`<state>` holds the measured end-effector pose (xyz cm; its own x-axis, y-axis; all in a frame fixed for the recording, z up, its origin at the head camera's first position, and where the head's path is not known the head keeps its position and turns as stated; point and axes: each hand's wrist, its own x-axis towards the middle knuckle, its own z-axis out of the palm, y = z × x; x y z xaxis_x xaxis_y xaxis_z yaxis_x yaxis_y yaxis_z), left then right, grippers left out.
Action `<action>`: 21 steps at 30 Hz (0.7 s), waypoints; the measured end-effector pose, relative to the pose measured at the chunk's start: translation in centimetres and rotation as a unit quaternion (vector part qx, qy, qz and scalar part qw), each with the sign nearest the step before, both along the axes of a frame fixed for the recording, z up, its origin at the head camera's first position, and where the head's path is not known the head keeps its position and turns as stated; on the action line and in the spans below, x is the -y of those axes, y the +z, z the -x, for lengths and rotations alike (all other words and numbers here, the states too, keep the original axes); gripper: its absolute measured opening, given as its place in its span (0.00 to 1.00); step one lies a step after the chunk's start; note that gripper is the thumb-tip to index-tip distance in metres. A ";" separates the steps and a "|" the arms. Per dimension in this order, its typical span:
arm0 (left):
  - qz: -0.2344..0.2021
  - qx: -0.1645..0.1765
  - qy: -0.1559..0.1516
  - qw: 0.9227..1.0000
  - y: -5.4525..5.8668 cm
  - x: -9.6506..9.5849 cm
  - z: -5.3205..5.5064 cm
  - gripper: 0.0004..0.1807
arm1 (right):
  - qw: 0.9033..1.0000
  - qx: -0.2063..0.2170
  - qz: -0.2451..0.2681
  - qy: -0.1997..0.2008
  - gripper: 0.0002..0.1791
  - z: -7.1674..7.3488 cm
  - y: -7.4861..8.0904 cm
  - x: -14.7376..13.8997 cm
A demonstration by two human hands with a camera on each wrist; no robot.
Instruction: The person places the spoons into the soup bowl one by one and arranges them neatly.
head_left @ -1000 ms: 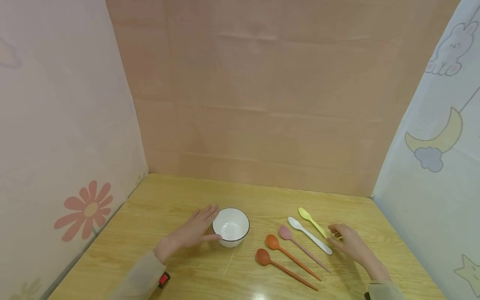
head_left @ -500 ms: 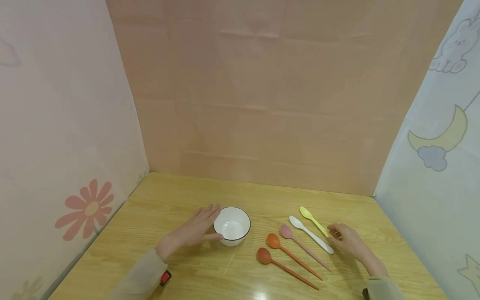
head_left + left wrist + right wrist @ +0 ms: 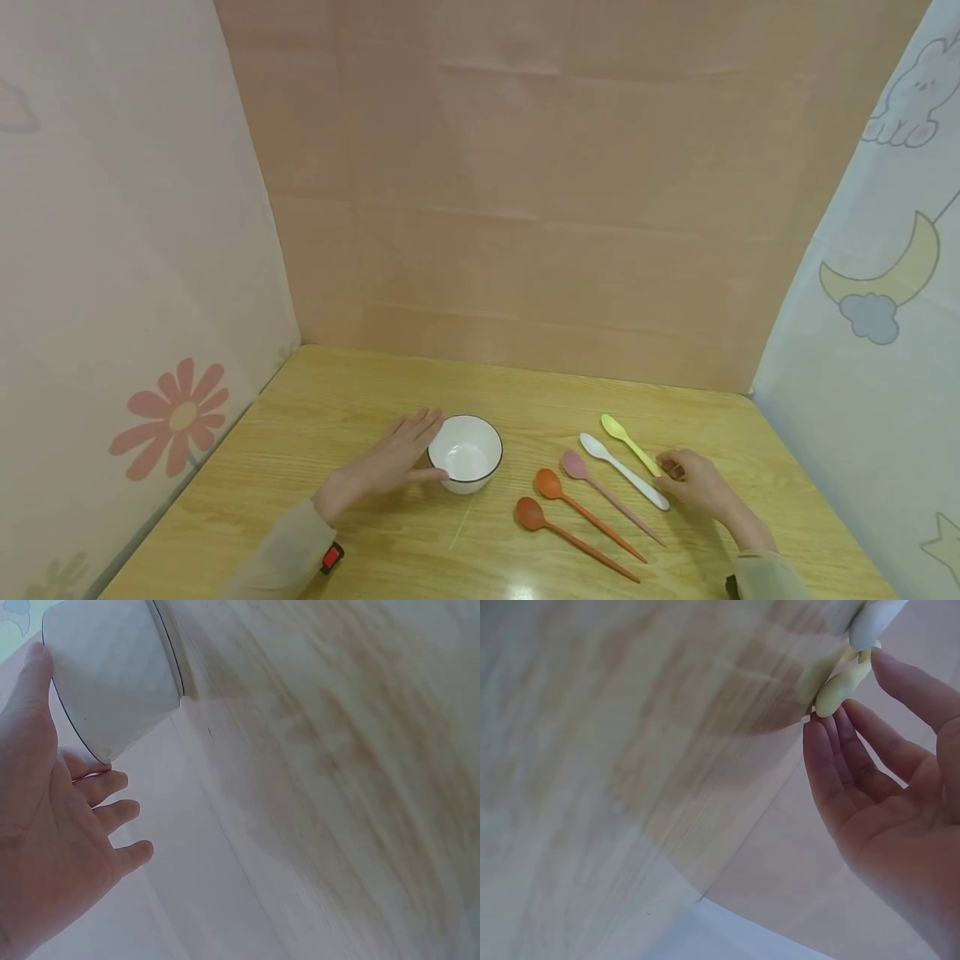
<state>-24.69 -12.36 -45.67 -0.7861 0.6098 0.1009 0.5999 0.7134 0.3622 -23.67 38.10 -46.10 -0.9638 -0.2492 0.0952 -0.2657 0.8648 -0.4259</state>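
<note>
A white bowl (image 3: pixel 467 454) with a dark rim stands upright on the table. My left hand (image 3: pixel 390 460) rests against its left side, fingers stretched out, the thumb at the front rim. In the left wrist view, thumb and fingertips touch the rim of the bowl (image 3: pixel 112 679). My right hand (image 3: pixel 699 483) pinches the handle end of a yellow spoon (image 3: pixel 632 446), which lies on the table. The right wrist view has thumb and fingertips on either side of the yellow spoon (image 3: pixel 841 691). Beside it lies a white spoon (image 3: pixel 626 473).
Further left and nearer lie a pink spoon (image 3: pixel 609 495), an orange spoon (image 3: pixel 592 518) and a brownish-red spoon (image 3: pixel 573 539), slanting roughly parallel. The wooden table (image 3: pixel 360 383) is bordered by a tan back panel (image 3: pixel 480 250) and printed cloth sides (image 3: pixel 840 400).
The right hand's thumb and fingers have closed in on the yellow spoon's handle. My left hand stays at the bowl. The head view has shifted slightly.
</note>
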 end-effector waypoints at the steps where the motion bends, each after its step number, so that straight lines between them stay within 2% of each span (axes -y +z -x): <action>1: 0.000 0.000 -0.001 1.000 0.0 0.0 0.0 0.49 | 1.000 0.002 -0.002 0.000 0.21 0.1 0.0 0.0; 21: -0.004 0.004 0.004 1.000 0.1 0.0 -0.2 0.50 | 1.000 -0.003 -0.030 -0.001 0.17 0.8 -0.3 0.0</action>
<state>-24.54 -12.32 -45.57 -0.7921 0.6023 0.0991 0.5908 0.7156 0.3727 -24.43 38.14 -46.38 -0.9639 -0.2518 0.0869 -0.2659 0.8893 -0.3721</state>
